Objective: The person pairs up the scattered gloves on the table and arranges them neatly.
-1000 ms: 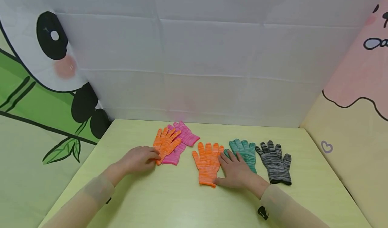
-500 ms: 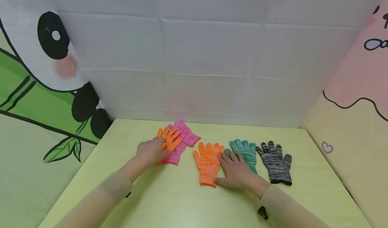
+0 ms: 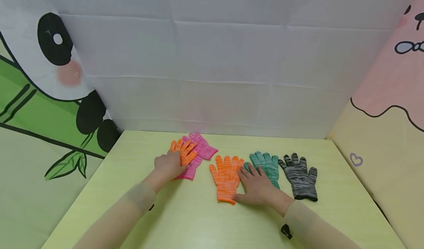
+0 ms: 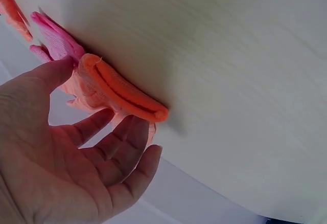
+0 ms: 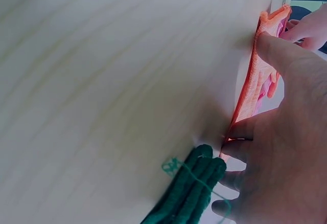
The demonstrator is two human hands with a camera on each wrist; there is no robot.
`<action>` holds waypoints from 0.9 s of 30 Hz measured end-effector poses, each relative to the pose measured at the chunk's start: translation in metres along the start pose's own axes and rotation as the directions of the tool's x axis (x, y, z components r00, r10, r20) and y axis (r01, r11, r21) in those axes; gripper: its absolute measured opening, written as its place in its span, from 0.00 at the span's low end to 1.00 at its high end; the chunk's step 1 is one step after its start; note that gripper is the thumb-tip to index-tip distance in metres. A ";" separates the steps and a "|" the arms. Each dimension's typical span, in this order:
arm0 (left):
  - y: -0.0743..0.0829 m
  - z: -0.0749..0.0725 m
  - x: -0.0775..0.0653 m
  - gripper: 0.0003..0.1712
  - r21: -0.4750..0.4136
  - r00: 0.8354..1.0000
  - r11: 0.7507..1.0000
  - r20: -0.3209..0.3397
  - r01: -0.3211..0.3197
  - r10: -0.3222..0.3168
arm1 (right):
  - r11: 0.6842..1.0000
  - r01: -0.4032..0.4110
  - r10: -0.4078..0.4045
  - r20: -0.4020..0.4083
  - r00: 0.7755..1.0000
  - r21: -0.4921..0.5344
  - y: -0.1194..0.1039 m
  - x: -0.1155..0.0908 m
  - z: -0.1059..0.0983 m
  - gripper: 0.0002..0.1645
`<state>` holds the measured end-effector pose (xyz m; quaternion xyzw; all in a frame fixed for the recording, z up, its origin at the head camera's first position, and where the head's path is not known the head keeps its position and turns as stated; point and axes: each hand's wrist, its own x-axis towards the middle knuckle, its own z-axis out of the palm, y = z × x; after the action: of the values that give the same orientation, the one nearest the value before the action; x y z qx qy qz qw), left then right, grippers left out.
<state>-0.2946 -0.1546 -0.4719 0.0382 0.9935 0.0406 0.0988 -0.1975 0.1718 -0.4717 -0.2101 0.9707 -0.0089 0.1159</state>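
On the left, my left hand [image 3: 169, 165] lies over the cuff end of an orange knit glove [image 3: 188, 155], which sits on top of pink knit gloves [image 3: 206, 150]. The left wrist view shows loosely bent fingers [image 4: 127, 152] against the orange glove's cuff [image 4: 122, 92], the thumb apart from them. My right hand [image 3: 256, 188] rests flat and spread between a second orange glove [image 3: 226, 177] and a green glove [image 3: 267, 166], touching both. Part of the green glove is hidden under that hand. The green glove's folded cuff [image 5: 189, 191] and a loose thread show in the right wrist view.
A grey and black knit glove [image 3: 300, 177] lies to the right of the green one. All the gloves lie on a pale yellow table [image 3: 198, 227]. A white sheet [image 3: 225, 76] hangs behind, with printed panels at both sides.
My left hand has moved right and slightly away from me, from beside the left orange glove's cuff to over it. The right hand and the gloves stay in place.
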 end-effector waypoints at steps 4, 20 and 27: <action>0.002 -0.004 0.002 0.29 0.045 1.000 0.999 0.010 -0.016 0.015 | 1.000 -0.001 0.001 0.000 1.000 0.004 0.000 -0.001 -0.002 0.59; 0.010 -0.010 0.003 0.17 0.190 0.995 0.978 0.056 -0.088 0.078 | 1.000 -0.007 0.007 0.009 1.000 -0.014 -0.001 0.001 -0.001 0.60; 0.010 -0.008 0.005 0.24 0.205 0.997 0.976 0.027 -0.075 0.071 | 1.000 -0.010 0.010 0.005 1.000 -0.010 -0.002 0.001 -0.001 0.60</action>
<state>-0.3006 -0.1447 -0.4643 0.0851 0.9893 -0.0594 0.1024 -0.1974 0.1699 -0.4710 -0.2057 0.9716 -0.0028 0.1172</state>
